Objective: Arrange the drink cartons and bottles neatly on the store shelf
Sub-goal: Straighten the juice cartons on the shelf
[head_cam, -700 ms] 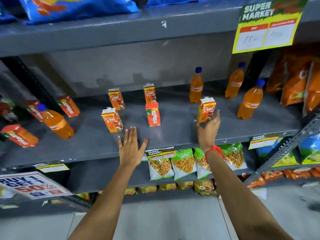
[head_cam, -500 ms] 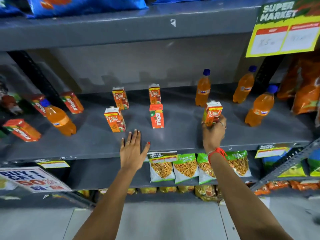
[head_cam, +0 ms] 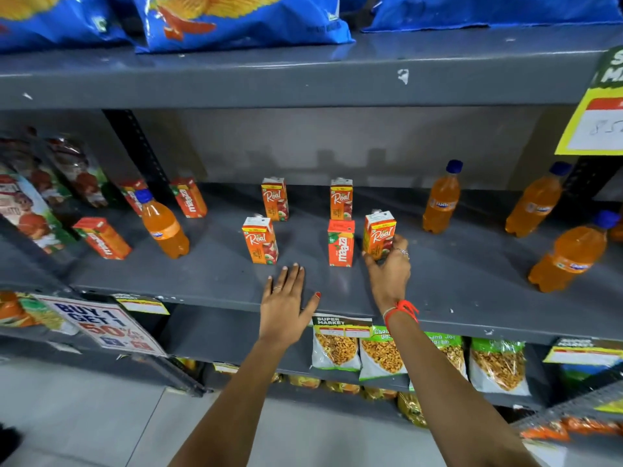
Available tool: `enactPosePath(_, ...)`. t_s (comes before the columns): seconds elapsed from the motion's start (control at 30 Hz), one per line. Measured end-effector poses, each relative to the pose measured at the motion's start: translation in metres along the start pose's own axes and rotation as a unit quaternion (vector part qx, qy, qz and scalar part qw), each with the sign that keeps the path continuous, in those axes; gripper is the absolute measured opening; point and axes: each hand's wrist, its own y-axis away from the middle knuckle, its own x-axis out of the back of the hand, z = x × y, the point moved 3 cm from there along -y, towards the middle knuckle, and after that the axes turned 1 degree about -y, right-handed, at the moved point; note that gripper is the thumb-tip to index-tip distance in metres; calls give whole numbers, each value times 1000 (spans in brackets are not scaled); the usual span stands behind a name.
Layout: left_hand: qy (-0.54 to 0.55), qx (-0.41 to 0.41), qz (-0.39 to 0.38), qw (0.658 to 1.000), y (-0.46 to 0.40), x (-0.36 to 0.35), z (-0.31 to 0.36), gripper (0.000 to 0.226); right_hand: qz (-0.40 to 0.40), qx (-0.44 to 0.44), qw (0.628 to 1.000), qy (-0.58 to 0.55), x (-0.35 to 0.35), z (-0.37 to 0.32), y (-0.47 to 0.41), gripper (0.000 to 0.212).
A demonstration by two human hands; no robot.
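My right hand [head_cam: 388,264] grips an orange Real carton [head_cam: 379,233], standing on the grey shelf [head_cam: 455,284] just right of a red Maaza carton [head_cam: 340,242]. My left hand [head_cam: 286,299] lies flat and open on the shelf's front edge, below another Real carton [head_cam: 260,240]. Two more Real cartons [head_cam: 275,198] [head_cam: 341,198] stand farther back. Orange bottles with blue caps stand at the right [head_cam: 441,197] [head_cam: 536,200] [head_cam: 569,252] and one at the left [head_cam: 163,224]. More Maaza cartons [head_cam: 102,237] [head_cam: 188,197] sit at the left.
Blue chip bags [head_cam: 236,18] lie on the shelf above. Snack packets [head_cam: 381,352] hang on the shelf below. A yellow price sign [head_cam: 593,123] hangs at the upper right, and a "Buy 1 Get 1" sign [head_cam: 101,323] at the lower left. Large juice packs [head_cam: 30,210] fill the far left.
My right hand closed on the Real carton and carried it left, setting it beside the red Maaza carton. My left hand stayed flat on the shelf edge.
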Motion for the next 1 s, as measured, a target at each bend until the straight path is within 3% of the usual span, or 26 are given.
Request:
enactPosePath(0.07,0,2,2,1000,1,1,0,66,-8,-3,1000,-10,-1,0,2,57)
enactPosePath(0.2,-12,-5,-1,1000,0,1,-1,67,75,30,997,-2,0,-5,26,69)
enactPosePath(0.4,-20,30,21,999,11,6,-25,78,-13,43,999,-5,-40,-30,41,68)
enactPosePath(0.63,-9,76,21,997,21,25,-103,89,42,3,999,14,-55,-35,38,42)
enactPosePath(0.73,-26,77,17,997,24,34,-142,96,45,24,999,4,-53,-33,56,45)
enactPosePath(1.0,-13,113,22,993,26,50,-233,97,-64,43,997,11,-134,-63,126,44)
